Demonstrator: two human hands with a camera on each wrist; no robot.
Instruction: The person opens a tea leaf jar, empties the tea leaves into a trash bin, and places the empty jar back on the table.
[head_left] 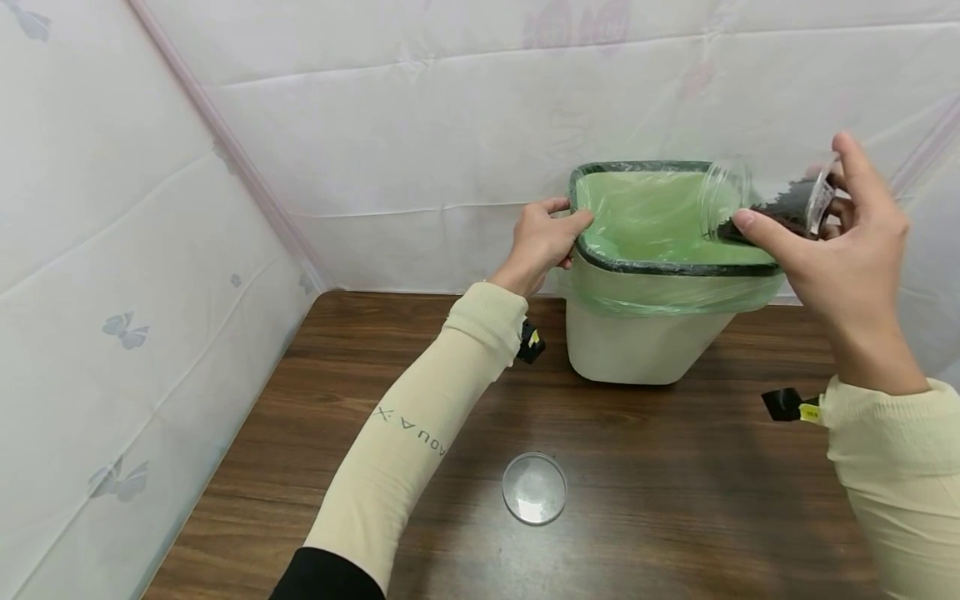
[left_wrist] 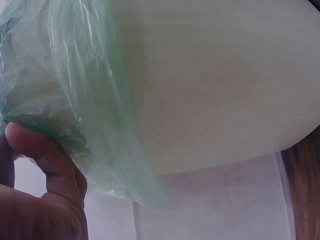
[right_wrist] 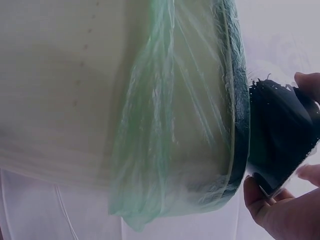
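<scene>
A clear jar [head_left: 772, 196] holding dark, loose bits lies tipped on its side in my right hand [head_left: 862, 242], its open mouth pointing left over the bin. Thumb and fingers grip it near its base; in the right wrist view the dark contents [right_wrist: 282, 132] show beside the bin's rim. My left hand [head_left: 542, 242] pinches the left rim of a cream-coloured trash bin [head_left: 637, 342]. A green plastic bag [head_left: 675, 293] lines the bin and folds over its rim. In the left wrist view, the left fingers [left_wrist: 37, 150] touch the bag's edge.
On the brown wooden table [head_left: 337, 417], a round clear lid [head_left: 535, 489] lies in front of the bin. Pale patterned sheeting [head_left: 412, 142] covers the walls behind and to the left. The bin stands close to the back wall.
</scene>
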